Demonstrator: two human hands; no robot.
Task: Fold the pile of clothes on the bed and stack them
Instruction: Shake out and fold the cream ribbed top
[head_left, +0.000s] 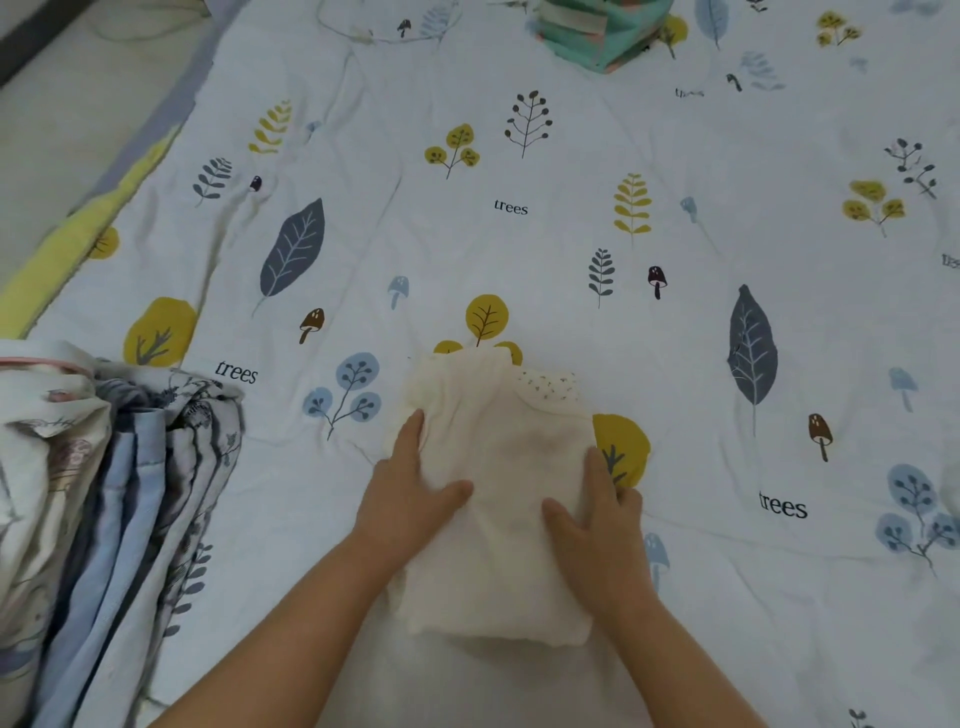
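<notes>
A folded cream cotton garment (493, 493) lay on the white tree-printed bedsheet (519, 208), near its front edge. The left hand (410, 493) rested flat on its left side, fingers straight; the right hand (592, 514) pressed its right edge, fingers spread. A heap of blue and patterned fabrics (119, 493) sat well left; a mint-green folded cloth (602, 36) lay far beyond.

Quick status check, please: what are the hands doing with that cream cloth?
Left hand and right hand flat, pressing the cream garment. Garment folded small on the bedsheet. Folded stack waits at left; nothing in the way.
</notes>
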